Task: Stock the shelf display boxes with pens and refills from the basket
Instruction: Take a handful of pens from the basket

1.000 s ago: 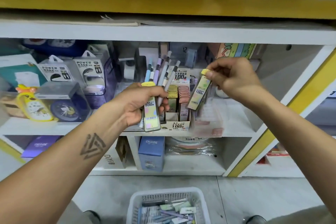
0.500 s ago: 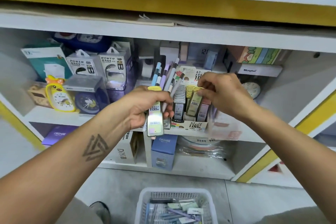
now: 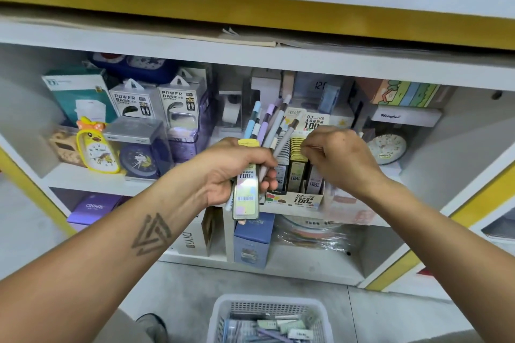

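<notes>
The left hand (image 3: 237, 172) grips a bundle of pens (image 3: 267, 131) and a yellow-capped refill case (image 3: 246, 192) just left of the display box (image 3: 295, 199) on the shelf (image 3: 92, 178). The right hand (image 3: 340, 159) hovers over the box's rows of refill cases (image 3: 296, 164), fingers curled and pinched at the yellow-topped row; what they pinch I cannot tell. The basket (image 3: 223, 312) sits on the floor well below the box, holding more pens and refills.

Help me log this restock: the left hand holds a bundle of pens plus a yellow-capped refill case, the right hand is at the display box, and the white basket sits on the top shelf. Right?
Not quite. The head view shows the white basket on the floor below the shelves, not on the top shelf. The rest stands: the left hand holds the pens and the refill case, and the right hand is at the display box.
</notes>
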`<action>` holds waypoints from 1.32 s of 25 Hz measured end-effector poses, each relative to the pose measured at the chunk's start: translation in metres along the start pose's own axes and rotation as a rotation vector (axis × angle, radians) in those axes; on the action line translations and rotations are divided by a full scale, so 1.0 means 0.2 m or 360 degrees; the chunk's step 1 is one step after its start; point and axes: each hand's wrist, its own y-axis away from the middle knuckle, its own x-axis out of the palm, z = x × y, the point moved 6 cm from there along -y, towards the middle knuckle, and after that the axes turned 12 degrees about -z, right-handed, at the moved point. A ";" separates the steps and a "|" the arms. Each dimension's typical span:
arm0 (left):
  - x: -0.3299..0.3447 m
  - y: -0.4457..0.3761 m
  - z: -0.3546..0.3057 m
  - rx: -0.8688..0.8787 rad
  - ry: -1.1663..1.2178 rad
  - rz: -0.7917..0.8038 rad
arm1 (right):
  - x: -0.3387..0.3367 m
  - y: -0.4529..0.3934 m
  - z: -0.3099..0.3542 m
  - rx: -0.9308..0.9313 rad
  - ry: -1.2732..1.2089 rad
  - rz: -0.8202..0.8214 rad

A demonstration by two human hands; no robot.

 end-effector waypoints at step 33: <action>-0.09 0.01 -0.06 0.0067 0.0032 -0.0171 | -0.31 -0.05 -0.23 0.0831 -0.1057 -0.0585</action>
